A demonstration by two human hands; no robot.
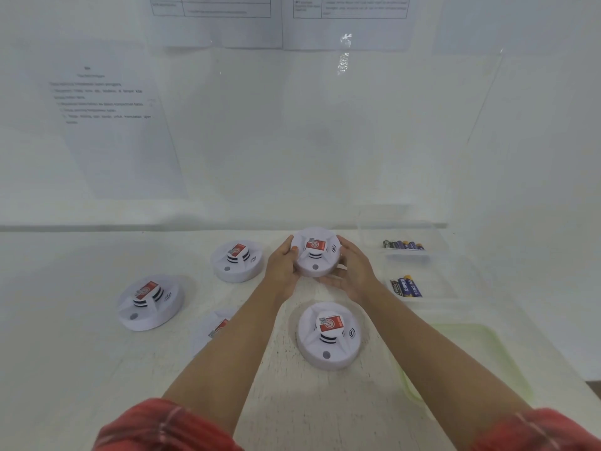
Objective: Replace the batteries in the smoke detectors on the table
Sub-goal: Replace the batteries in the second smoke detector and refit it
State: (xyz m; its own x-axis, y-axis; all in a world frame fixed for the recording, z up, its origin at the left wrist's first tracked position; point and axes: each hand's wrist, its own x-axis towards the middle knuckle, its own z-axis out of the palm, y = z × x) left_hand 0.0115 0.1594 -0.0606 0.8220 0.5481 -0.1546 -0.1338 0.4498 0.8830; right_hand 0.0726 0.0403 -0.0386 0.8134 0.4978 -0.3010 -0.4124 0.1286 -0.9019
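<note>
The smoke detector [315, 255] is near the back of the white table [81, 369]. The left hand [282, 268] and the right hand [356, 271] curl round its sides and hold it.

Each smoke detector [315, 260] is matt white plastic under a glossy red sticker [316, 245], the tabletop [97, 369] rough, the boxes [374, 229] along its right edge clear plastic.

Near detector [328, 336] lies between forearms [227, 346]; open table [81, 369] near left; battery containers [432, 255] along right
</note>
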